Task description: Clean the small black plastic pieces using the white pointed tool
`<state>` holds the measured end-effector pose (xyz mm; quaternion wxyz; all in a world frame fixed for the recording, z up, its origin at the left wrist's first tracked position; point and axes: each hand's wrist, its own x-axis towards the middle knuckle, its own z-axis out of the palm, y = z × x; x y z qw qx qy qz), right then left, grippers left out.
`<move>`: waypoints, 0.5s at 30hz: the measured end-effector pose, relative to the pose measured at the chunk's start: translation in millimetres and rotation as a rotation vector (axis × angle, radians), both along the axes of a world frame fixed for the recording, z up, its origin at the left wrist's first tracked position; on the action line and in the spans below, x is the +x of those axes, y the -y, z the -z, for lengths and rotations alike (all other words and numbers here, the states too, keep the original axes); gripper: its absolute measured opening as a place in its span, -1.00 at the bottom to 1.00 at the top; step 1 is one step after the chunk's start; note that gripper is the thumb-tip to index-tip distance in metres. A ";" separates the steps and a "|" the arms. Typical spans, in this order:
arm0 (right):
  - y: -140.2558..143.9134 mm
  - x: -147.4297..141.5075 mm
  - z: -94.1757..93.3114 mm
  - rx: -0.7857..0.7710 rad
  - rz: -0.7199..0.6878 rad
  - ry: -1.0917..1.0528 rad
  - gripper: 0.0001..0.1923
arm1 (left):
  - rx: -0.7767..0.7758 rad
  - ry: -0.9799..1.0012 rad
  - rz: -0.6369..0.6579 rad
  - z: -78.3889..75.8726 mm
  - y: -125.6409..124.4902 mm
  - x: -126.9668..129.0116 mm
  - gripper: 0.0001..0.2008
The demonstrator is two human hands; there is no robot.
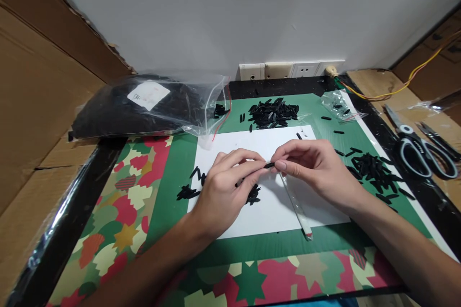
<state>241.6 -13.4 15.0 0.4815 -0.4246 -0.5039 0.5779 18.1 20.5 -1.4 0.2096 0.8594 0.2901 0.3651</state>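
Between the fingertips of my left hand (230,182) and my right hand (309,163) is a small black elongated piece (269,165). Both hands pinch it, one at each end, above a white sheet of paper (241,223). Under and beside my left hand lie small piles of similar black pieces (187,192), partly hidden by the fingers. A thin clear-and-white strip (297,208) with a reddish lower end lies slanted on the paper, its upper end near my right fingertips.
A large clear zip bag (173,110) full of black material stands back left. Loose black pieces form a heap (275,112) at the back and another heap (374,170) at right. Scissors (419,148) lie at the right edge, near a small clear bag (336,104). Wall sockets (279,71) are behind.
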 end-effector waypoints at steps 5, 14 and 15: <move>1.0 0.8 -0.6 -0.084 -0.065 -0.199 -0.89 | 0.061 0.128 -0.010 -1.9 -1.5 -0.6 -0.80; 6.3 -3.2 1.2 -0.121 -0.111 -0.356 -0.82 | 0.088 0.233 0.015 -9.0 4.1 -1.0 -0.72; 6.6 -3.5 1.7 -0.122 -0.118 -0.360 -0.82 | 0.094 0.242 0.014 -9.3 4.5 -0.9 -0.71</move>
